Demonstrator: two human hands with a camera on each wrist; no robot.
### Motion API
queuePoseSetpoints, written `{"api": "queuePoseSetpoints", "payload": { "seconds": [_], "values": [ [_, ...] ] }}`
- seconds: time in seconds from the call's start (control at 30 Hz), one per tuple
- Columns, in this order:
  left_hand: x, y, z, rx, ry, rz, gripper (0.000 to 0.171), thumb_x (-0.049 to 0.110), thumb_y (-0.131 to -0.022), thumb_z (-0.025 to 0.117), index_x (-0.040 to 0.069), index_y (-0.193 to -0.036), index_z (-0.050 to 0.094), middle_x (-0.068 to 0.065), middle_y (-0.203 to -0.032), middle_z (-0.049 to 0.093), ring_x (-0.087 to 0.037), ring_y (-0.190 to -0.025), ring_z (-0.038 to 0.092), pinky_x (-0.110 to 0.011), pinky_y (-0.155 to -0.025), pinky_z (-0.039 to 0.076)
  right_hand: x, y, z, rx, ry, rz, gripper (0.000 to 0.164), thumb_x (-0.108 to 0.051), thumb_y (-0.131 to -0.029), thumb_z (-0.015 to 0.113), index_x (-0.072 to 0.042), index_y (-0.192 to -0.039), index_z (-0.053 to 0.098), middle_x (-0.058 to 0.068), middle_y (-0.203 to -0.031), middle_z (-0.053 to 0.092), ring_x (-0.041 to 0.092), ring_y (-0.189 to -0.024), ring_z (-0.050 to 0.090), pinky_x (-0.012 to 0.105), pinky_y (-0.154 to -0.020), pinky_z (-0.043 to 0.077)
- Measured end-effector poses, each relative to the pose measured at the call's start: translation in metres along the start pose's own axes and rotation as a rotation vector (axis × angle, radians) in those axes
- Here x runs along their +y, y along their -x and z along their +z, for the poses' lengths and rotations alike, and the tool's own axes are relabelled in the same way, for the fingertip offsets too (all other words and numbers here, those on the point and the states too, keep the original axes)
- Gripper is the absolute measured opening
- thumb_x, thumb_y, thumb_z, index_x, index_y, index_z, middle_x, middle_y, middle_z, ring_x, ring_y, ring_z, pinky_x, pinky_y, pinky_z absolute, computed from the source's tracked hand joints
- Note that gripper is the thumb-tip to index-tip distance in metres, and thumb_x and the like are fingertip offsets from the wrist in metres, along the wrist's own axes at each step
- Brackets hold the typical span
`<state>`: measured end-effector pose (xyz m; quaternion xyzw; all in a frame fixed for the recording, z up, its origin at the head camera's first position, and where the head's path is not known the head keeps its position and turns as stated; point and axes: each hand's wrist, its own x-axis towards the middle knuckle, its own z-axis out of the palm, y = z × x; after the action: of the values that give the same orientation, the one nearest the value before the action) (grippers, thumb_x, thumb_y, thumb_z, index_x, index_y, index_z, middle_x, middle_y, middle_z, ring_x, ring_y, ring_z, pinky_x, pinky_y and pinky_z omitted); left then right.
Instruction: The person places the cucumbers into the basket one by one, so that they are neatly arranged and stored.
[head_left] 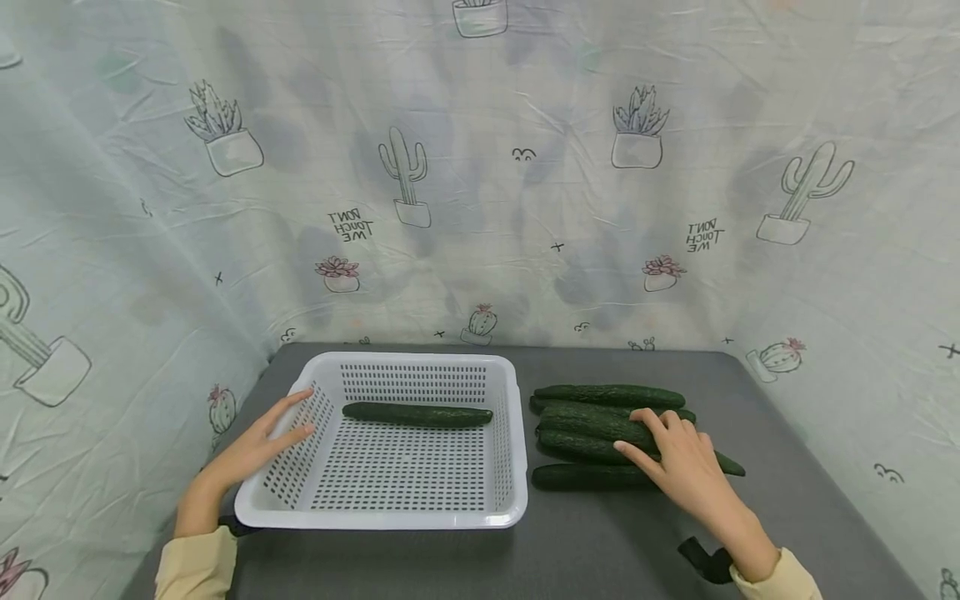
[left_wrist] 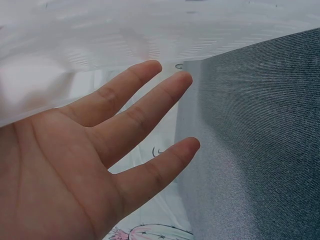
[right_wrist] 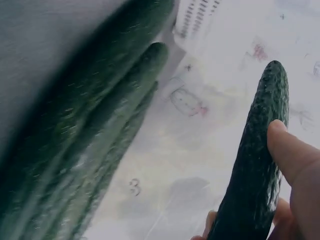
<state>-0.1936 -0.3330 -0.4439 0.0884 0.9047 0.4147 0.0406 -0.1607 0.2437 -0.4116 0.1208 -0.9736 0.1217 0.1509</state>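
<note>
I have the right hand [head_left: 686, 467] clamped, thumb opposite fingers, on a cucumber [right_wrist: 257, 155], just above the other cucumbers [head_left: 588, 477] on the grey table [head_left: 592, 554]. The left hand [head_left: 255, 446], fingers spread apart, rests at the white basket's [head_left: 382, 521] left rim; one more cucumber [head_left: 416, 415] lies inside.

One cucumber [head_left: 417, 415] is counted in the single basket [head_left: 382, 520], and at least five others are counted outside it, the exact number being obscured by overlap. One table [head_left: 592, 550] is recorded, along with one left hand [head_left: 258, 446], one right hand [head_left: 684, 462], two sleeves [head_left: 197, 560] and two dark straps [head_left: 703, 558]. On the one curtain [head_left: 480, 200], two blocks of lettering [head_left: 350, 225] are noted.
</note>
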Motion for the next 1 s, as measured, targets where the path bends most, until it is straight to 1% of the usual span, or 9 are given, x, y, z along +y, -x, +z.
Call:
{"api": "queuePoseSetpoints", "payload": {
  "seconds": [0.1,0.2,0.3,0.43,0.53,0.7,0.8,0.93,1.0],
  "values": [
    [0.001,0.000,0.000,-0.004,0.024,-0.011,0.068,0.033,-0.094,0.053,0.021,-0.149,0.014,-0.026,-0.149,0.015,-0.039,-0.106,0.055,-0.039,-0.065,0.052,-0.007,-0.007,-0.004,-0.002,0.016,-0.019,0.047,-0.054,-0.084,0.058,-0.019,-0.115,0.054,0.002,-0.082,0.046,0.015,-0.062,0.035,0.030,-0.056,0.022],
    [0.001,0.000,0.001,-0.007,0.029,-0.016,0.068,0.032,-0.094,0.053,0.021,-0.149,0.014,-0.026,-0.149,0.015,-0.038,-0.104,0.056,-0.038,-0.064,0.052,-0.016,-0.015,-0.008,-0.024,0.024,-0.036,0.047,-0.056,-0.084,0.057,-0.020,-0.115,0.053,0.001,-0.082,0.047,0.015,-0.063,0.036,0.030,-0.057,0.023],
    [0.001,0.000,0.000,-0.004,0.013,-0.011,0.068,0.033,-0.095,0.052,0.019,-0.149,0.014,-0.026,-0.149,0.014,-0.041,-0.108,0.053,-0.041,-0.067,0.052,-0.026,-0.024,-0.011,-0.049,0.018,-0.048,0.050,-0.059,-0.085,0.054,-0.019,-0.116,0.055,0.002,-0.086,0.050,0.015,-0.065,0.039,0.029,-0.057,0.025],
    [0.001,0.000,0.000,0.002,-0.012,-0.001,0.068,0.033,-0.095,0.052,0.018,-0.149,0.014,-0.026,-0.150,0.014,-0.044,-0.114,0.048,-0.046,-0.071,0.051,-0.041,-0.035,-0.015,-0.071,0.022,-0.063,0.053,-0.061,-0.084,0.052,-0.020,-0.117,0.056,0.003,-0.087,0.051,0.017,-0.068,0.043,0.030,-0.057,0.026],
    [0.002,0.000,0.000,-0.004,0.001,-0.009,0.068,0.033,-0.095,0.052,0.019,-0.150,0.014,-0.027,-0.149,0.014,-0.044,-0.110,0.051,-0.045,-0.069,0.052,-0.051,-0.043,-0.018,-0.072,0.037,-0.079,0.052,-0.061,-0.084,0.053,-0.020,-0.117,0.056,0.003,-0.084,0.049,0.018,-0.067,0.042,0.031,-0.057,0.026],
    [0.003,-0.001,0.001,-0.002,-0.009,-0.015,0.069,0.035,-0.094,0.052,0.018,-0.149,0.014,-0.027,-0.150,0.013,-0.043,-0.110,0.051,-0.044,-0.069,0.052,-0.066,-0.055,-0.020,-0.062,0.041,-0.094,0.051,-0.061,-0.084,0.053,-0.021,-0.116,0.055,0.003,-0.080,0.047,0.018,-0.066,0.039,0.031,-0.057,0.025],
    [0.003,-0.001,0.000,-0.017,0.034,-0.034,0.069,0.034,-0.094,0.053,0.021,-0.150,0.013,-0.027,-0.149,0.014,-0.039,-0.102,0.057,-0.042,-0.064,0.053,-0.074,-0.060,-0.019,-0.058,0.047,-0.096,0.053,-0.062,-0.083,0.052,-0.021,-0.116,0.055,0.003,-0.079,0.045,0.018,-0.066,0.038,0.032,-0.058,0.024],
    [0.003,0.000,-0.001,-0.021,0.058,-0.038,0.070,0.033,-0.094,0.054,0.023,-0.149,0.013,-0.027,-0.148,0.015,-0.035,-0.100,0.059,-0.039,-0.062,0.053,-0.085,-0.067,-0.017,-0.061,0.049,-0.106,0.052,-0.061,-0.083,0.053,-0.021,-0.116,0.054,0.004,-0.079,0.044,0.020,-0.067,0.036,0.033,-0.058,0.024],
    [0.002,0.000,-0.001,-0.025,0.064,-0.037,0.070,0.033,-0.094,0.054,0.023,-0.149,0.013,-0.028,-0.148,0.015,-0.036,-0.101,0.058,-0.040,-0.062,0.053,-0.090,-0.070,-0.016,-0.067,0.048,-0.112,0.051,-0.061,-0.083,0.053,-0.022,-0.116,0.054,0.004,-0.080,0.044,0.020,-0.068,0.036,0.033,-0.058,0.024]
  ]
}}
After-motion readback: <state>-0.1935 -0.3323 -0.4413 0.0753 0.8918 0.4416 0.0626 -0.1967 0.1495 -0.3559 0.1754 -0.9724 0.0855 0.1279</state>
